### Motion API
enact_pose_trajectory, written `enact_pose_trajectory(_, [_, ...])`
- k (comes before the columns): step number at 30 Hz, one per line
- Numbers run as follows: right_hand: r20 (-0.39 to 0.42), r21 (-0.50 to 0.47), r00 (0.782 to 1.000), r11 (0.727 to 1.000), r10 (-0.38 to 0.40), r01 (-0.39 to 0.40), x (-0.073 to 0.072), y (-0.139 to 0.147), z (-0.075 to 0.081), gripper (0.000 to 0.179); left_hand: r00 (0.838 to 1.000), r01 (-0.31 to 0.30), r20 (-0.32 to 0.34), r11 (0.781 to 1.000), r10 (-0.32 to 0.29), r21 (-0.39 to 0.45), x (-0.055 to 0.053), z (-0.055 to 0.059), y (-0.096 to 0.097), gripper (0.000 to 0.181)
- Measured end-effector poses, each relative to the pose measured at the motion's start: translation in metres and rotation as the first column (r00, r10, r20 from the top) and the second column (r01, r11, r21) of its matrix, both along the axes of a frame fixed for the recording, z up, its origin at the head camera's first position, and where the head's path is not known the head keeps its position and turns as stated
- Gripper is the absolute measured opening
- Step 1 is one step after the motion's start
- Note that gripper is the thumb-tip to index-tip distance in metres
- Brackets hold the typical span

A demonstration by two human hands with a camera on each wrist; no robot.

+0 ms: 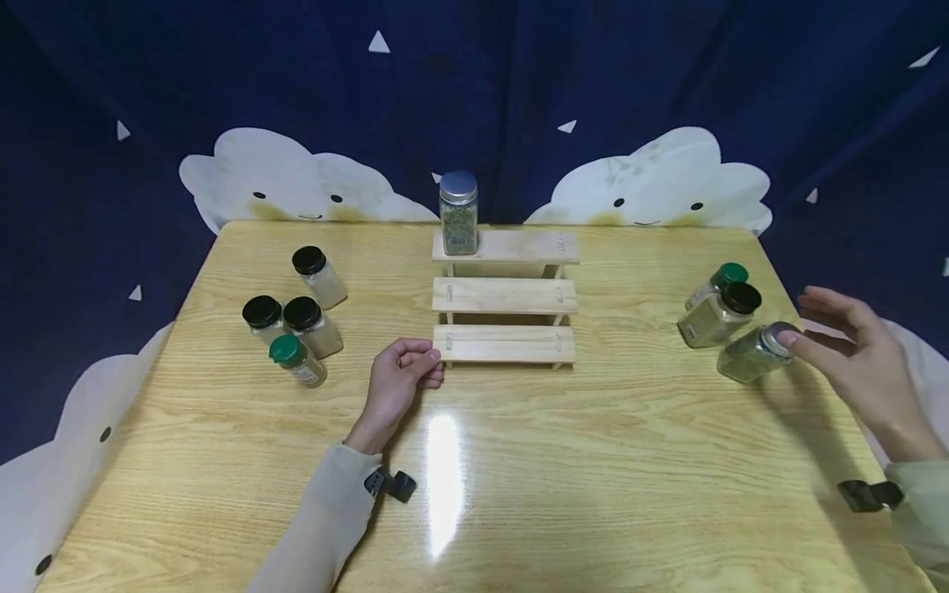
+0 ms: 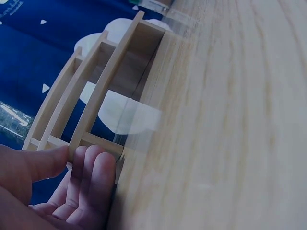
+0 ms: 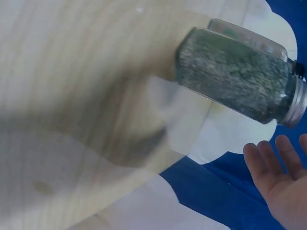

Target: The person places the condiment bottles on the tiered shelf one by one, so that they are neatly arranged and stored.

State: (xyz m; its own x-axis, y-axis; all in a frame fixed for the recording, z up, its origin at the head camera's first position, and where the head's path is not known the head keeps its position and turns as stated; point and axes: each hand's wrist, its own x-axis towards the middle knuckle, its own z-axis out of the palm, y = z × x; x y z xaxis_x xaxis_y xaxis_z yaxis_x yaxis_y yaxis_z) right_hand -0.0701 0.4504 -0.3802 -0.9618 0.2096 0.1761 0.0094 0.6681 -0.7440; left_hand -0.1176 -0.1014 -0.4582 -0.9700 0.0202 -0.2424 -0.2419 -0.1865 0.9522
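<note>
My left hand (image 1: 404, 375) pinches the left end of the lowest step of a three-tier wooden spice rack (image 1: 504, 344). In the left wrist view, the thumb lies on the edge of the rack (image 2: 103, 91) with curled fingers beside it. A silver-lidded jar of green herbs (image 1: 459, 216) stands on the left of the top step. At the right, my right hand (image 1: 863, 362) has its fingers spread beside another silver-lidded herb jar (image 1: 752, 356). In the right wrist view, fingers (image 3: 271, 167) are apart from that herb jar (image 3: 235, 74); the thumb is out of sight there.
Close to the right herb jar stand a black-lidded jar (image 1: 715, 317) and a green-lidded jar (image 1: 725, 278). On the left are several black-lidded jars (image 1: 322, 276) and a green-capped bottle (image 1: 298, 361). A dark blue curtain (image 1: 474, 91) hangs behind the wooden table (image 1: 593, 494).
</note>
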Motion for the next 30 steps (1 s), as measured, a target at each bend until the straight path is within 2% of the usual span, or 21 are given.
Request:
enact_pose_trajectory(3, [0.008,-0.002,1.0,1.0,0.015,-0.015,0.002,0.0,-0.007,0.075,1.0,0.0,0.0,1.0,0.0,0.005,0.0,0.0,0.0,0.014])
enact_pose_trajectory(10, [-0.029,-0.04,0.996,0.995,0.089,-0.09,0.005,0.003,-0.021,0.078,1.0,-0.001,-0.007,1.0,0.001,0.0,0.0,0.0,0.001,0.014])
enact_pose_trajectory(17, [-0.019,-0.012,0.994,0.994,0.107,-0.107,0.004,0.006,-0.034,0.075,1.0,-0.001,-0.002,1.0,0.001,0.001,0.0,-0.001,0.001,0.013])
enact_pose_trajectory(30, [-0.042,-0.052,0.993,0.992,0.112,-0.114,0.002,0.007,-0.042,0.069,1.0,-0.004,-0.003,1.0,0.004,-0.005,0.0,0.0,0.001,0.014])
